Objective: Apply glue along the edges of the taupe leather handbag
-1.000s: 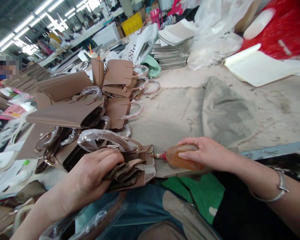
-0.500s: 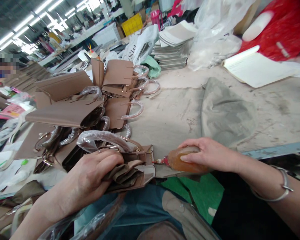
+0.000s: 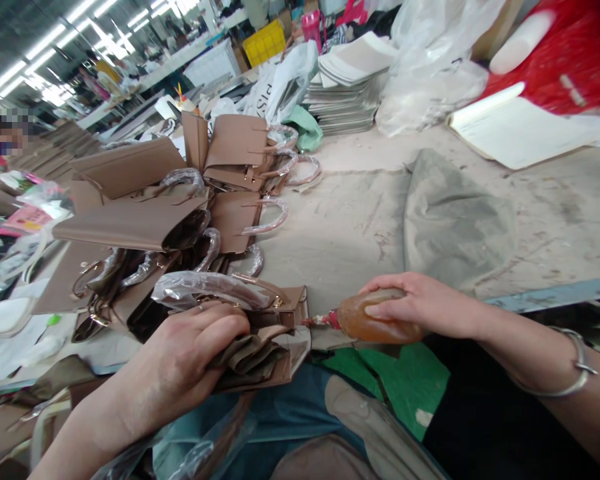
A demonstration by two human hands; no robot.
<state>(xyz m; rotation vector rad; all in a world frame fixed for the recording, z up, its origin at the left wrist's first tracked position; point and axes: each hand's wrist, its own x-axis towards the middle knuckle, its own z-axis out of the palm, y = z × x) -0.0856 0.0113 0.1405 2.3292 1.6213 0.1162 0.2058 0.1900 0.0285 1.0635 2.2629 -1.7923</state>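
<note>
My left hand [image 3: 200,343] is closed on a brown handbag [image 3: 285,367] at the table's front edge. The bag lies on its side, its opening and crumpled olive lining facing me, and one handle [image 3: 205,288] is wrapped in clear plastic. In my right hand [image 3: 415,307] is an amber squeeze bottle [image 3: 373,317] that looks like a glue bottle, held on its side. Its red, crusted nozzle points left and meets the edge of the bag, where a pale inner layer shows. Part of the bag is hidden under my left hand.
More brown handbags [image 3: 130,217] with plastic-wrapped handles are heaped at the left. Behind them stands a stack of pale sheets [image 3: 343,93]. A grey-green cloth [image 3: 455,220] and an open notebook [image 3: 525,130] lie to the right. A red plastic bag [image 3: 570,60] sits at the back.
Both hands keep their grips, and the bottle's nozzle stays at the bag's edge with only a slight shift. The whole view has moved a little.
</note>
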